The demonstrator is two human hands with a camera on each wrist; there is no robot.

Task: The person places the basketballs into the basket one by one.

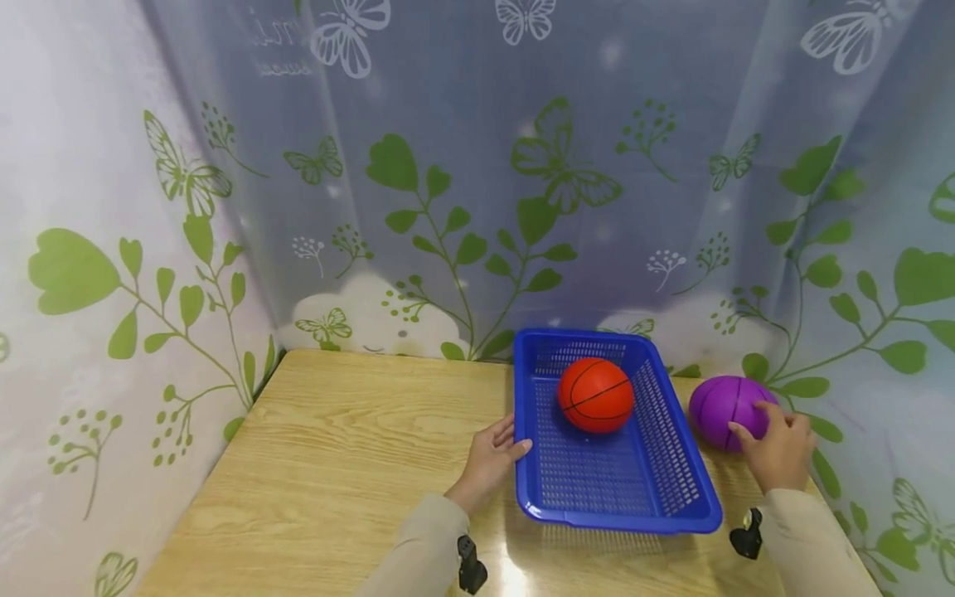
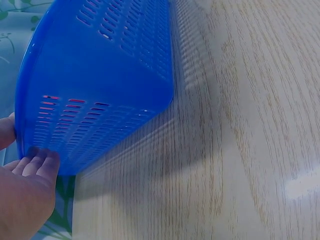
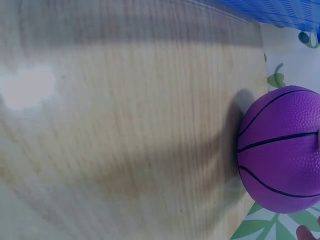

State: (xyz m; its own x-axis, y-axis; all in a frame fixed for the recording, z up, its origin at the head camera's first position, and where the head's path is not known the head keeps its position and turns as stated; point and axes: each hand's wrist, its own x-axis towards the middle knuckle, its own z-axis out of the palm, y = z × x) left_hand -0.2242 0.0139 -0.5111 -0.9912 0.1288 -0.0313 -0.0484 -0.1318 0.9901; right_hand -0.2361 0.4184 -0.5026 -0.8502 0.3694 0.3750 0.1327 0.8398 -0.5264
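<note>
My left hand (image 1: 488, 460) holds the left rim of a blue plastic basket (image 1: 525, 497), thumb over the edge and fingers (image 2: 37, 165) against the slotted outer wall. Inside the basket, toward its back, lies an orange-red ball (image 1: 595, 395) with black basketball lines. Right of the basket, a purple ball (image 1: 719, 406) with the same kind of lines sits on the table near its edge. My right hand (image 1: 779, 452) is at that ball's near right side, thumb and fingers spread over it. In the right wrist view, one fingertip (image 3: 304, 233) stands apart from the purple ball.
A light wood-grain table (image 1: 358, 448) extends to the left and in front. Patterned curtains (image 1: 448, 249) with leaves and butterflies hang behind it and at both sides. A black wrist device (image 1: 470, 565) is on each sleeve.
</note>
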